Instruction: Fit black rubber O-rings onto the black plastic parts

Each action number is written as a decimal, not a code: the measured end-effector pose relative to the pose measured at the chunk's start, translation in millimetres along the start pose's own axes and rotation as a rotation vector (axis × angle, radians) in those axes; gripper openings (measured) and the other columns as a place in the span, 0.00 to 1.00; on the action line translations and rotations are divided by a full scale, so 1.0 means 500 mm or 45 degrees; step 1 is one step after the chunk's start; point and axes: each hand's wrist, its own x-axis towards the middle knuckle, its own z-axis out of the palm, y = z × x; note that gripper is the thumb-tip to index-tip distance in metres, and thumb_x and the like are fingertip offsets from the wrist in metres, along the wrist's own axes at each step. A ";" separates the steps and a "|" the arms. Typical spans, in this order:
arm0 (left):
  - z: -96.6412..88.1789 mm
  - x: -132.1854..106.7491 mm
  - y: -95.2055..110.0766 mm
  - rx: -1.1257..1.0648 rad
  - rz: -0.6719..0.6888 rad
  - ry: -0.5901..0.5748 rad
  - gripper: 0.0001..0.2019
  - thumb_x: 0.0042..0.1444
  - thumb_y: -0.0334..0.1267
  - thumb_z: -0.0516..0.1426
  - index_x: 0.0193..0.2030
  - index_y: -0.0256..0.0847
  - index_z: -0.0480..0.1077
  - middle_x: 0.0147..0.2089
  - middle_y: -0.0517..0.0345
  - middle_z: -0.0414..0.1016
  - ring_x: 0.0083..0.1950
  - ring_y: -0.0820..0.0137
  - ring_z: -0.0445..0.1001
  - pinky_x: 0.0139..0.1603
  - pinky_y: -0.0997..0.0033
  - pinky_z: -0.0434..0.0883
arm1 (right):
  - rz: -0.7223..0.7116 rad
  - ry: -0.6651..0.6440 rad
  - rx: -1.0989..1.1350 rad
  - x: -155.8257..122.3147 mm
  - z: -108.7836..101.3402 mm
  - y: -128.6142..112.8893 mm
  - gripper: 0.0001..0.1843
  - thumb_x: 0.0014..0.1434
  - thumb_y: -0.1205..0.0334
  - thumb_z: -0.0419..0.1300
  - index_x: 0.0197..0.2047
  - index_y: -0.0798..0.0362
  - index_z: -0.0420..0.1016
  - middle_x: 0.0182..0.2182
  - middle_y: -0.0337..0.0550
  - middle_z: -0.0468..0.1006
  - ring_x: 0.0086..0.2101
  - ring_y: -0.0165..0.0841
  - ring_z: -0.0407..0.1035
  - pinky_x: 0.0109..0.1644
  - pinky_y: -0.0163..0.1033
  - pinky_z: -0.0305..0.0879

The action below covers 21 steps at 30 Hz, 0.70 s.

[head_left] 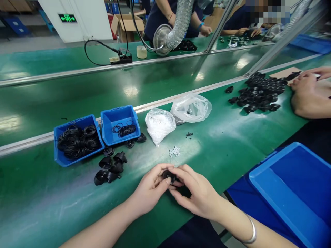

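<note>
Between my hands, just above the green bench [144, 220], is a round black plastic part [169, 176]. My left hand [152, 187] grips it, thumb pressed on its face. My right hand [195, 191] closes on it from the other side, and its fingers hide part of it. Ahead of my hands lie small white pieces [174, 151] and a small cluster of tiny black pieces [189, 135]. Several black plastic caps [111, 168] lie to the left. Behind them, one blue bin [77, 162] holds bundled black rings, and a smaller blue bin [120, 139] holds loose ones.
A bag of white pieces [160, 125] and another open plastic bag [192, 108] stand by the metal rail. At right are a heap of black parts [261, 91], a co-worker's hands [309, 89] and a blue tray [261, 186]. A duct [178, 26] hangs across the line.
</note>
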 end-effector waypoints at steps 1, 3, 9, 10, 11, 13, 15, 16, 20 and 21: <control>0.001 0.000 -0.002 0.056 0.000 0.039 0.14 0.63 0.39 0.55 0.55 0.42 0.65 0.53 0.51 0.73 0.56 0.62 0.73 0.58 0.60 0.68 | -0.054 -0.006 -0.083 0.003 0.003 -0.001 0.27 0.62 0.67 0.58 0.64 0.58 0.58 0.40 0.50 0.70 0.36 0.35 0.69 0.36 0.41 0.72; 0.003 0.000 -0.003 0.181 0.011 0.118 0.14 0.63 0.39 0.55 0.55 0.42 0.65 0.51 0.52 0.74 0.55 0.63 0.73 0.57 0.62 0.68 | -0.147 0.011 -0.228 0.008 0.009 -0.004 0.24 0.64 0.66 0.56 0.63 0.59 0.60 0.39 0.50 0.73 0.38 0.37 0.71 0.38 0.41 0.73; 0.007 -0.005 -0.003 0.336 0.036 0.140 0.13 0.62 0.35 0.53 0.54 0.41 0.66 0.51 0.51 0.73 0.55 0.63 0.71 0.57 0.63 0.68 | -0.233 0.033 -0.335 0.026 0.007 -0.010 0.18 0.67 0.64 0.54 0.58 0.62 0.63 0.42 0.52 0.77 0.39 0.39 0.74 0.39 0.43 0.74; 0.007 -0.006 -0.002 0.332 0.020 0.131 0.14 0.62 0.35 0.54 0.54 0.40 0.65 0.51 0.51 0.73 0.54 0.64 0.72 0.56 0.64 0.68 | -0.238 0.006 -0.328 0.027 0.004 -0.010 0.18 0.67 0.63 0.54 0.58 0.61 0.64 0.41 0.51 0.77 0.37 0.38 0.74 0.38 0.43 0.74; 0.006 -0.008 -0.001 0.340 0.009 0.118 0.14 0.62 0.34 0.54 0.55 0.41 0.65 0.51 0.51 0.73 0.54 0.64 0.72 0.55 0.64 0.69 | -0.243 -0.025 -0.317 0.027 0.002 -0.010 0.17 0.67 0.63 0.55 0.57 0.60 0.64 0.40 0.50 0.77 0.36 0.37 0.74 0.37 0.42 0.73; 0.003 -0.011 0.001 0.418 0.014 0.085 0.16 0.62 0.34 0.53 0.57 0.43 0.64 0.52 0.52 0.72 0.54 0.64 0.72 0.55 0.64 0.69 | -0.241 -0.071 -0.289 0.026 -0.003 -0.009 0.17 0.67 0.62 0.55 0.57 0.59 0.64 0.40 0.48 0.77 0.35 0.37 0.74 0.37 0.41 0.72; 0.002 -0.014 0.004 0.518 0.033 0.052 0.17 0.64 0.35 0.52 0.59 0.45 0.64 0.56 0.52 0.71 0.57 0.64 0.70 0.58 0.64 0.67 | -0.228 -0.078 -0.265 0.023 -0.007 -0.008 0.17 0.68 0.61 0.54 0.57 0.58 0.64 0.41 0.48 0.77 0.36 0.36 0.74 0.38 0.41 0.72; 0.003 -0.015 0.006 0.548 0.038 0.042 0.17 0.64 0.36 0.52 0.59 0.46 0.64 0.58 0.52 0.70 0.58 0.64 0.70 0.59 0.64 0.66 | -0.220 -0.079 -0.256 0.021 -0.008 -0.008 0.17 0.68 0.61 0.54 0.57 0.58 0.63 0.42 0.48 0.77 0.37 0.36 0.74 0.39 0.41 0.71; 0.010 -0.015 0.008 0.503 0.012 0.055 0.16 0.63 0.36 0.53 0.58 0.44 0.65 0.56 0.51 0.71 0.57 0.64 0.71 0.57 0.65 0.67 | -0.214 -0.109 -0.234 0.014 -0.008 -0.008 0.18 0.69 0.61 0.53 0.58 0.58 0.62 0.41 0.47 0.77 0.38 0.36 0.74 0.39 0.40 0.70; 0.012 -0.015 0.007 0.484 0.004 0.068 0.16 0.63 0.36 0.53 0.57 0.43 0.65 0.55 0.50 0.72 0.56 0.63 0.71 0.56 0.65 0.68 | -0.217 -0.119 -0.236 0.013 -0.007 -0.009 0.18 0.69 0.61 0.53 0.59 0.58 0.62 0.41 0.47 0.77 0.37 0.36 0.74 0.39 0.40 0.69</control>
